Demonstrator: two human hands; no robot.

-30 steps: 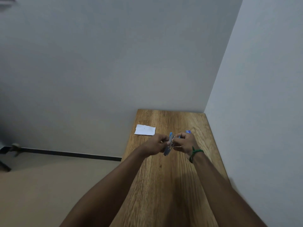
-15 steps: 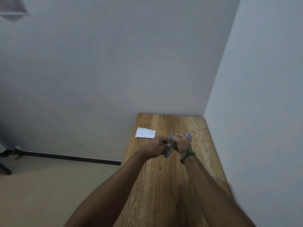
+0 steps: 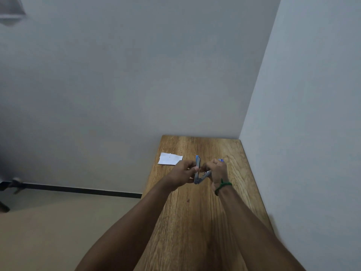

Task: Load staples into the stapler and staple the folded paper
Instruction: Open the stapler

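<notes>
We've got the stapler (image 3: pixel 198 162) swung wide open into a V, held up just above the wooden table (image 3: pixel 195 222) between both hands. The left hand (image 3: pixel 183 172) has its fingers curled round the blue upper arm, which stands nearly upright, thumb pressed against its side. The right hand (image 3: pixel 215 171) is closed on the lower metal arm, which slants off to the right from the hinge at the bottom of the V. We can't make out whether any staples sit in the channel; it's too small to tell. Behind the right hand's knuckles a small blue box (image 3: pixel 220 160) peeks out, mostly hidden. Over to the left, the folded paper (image 3: pixel 170 159) lies flat on the table near its left edge, apart from both hands and the stapler. There's a green band (image 3: pixel 222 185) round the right wrist. The table sits tucked into a corner, grey wall (image 3: pixel 136 75) at its far end and a paler wall (image 3: pixel 312 114) along its right side, with beige floor (image 3: pixel 48 231) and a black skirting strip (image 3: pixel 78 189) off to the left.
</notes>
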